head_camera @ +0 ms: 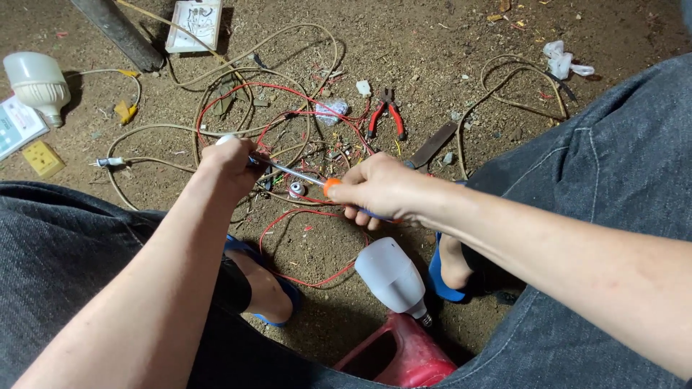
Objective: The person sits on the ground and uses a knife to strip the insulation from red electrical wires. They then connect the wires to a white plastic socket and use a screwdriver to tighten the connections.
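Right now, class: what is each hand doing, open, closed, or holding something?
Left hand: closed around a small white part.
Right hand: closed on the screwdriver, its tip toward the left hand.

Tangled wires (288, 108) beyond hands

A white-and-teal printed package (16, 126) lies at the left edge.
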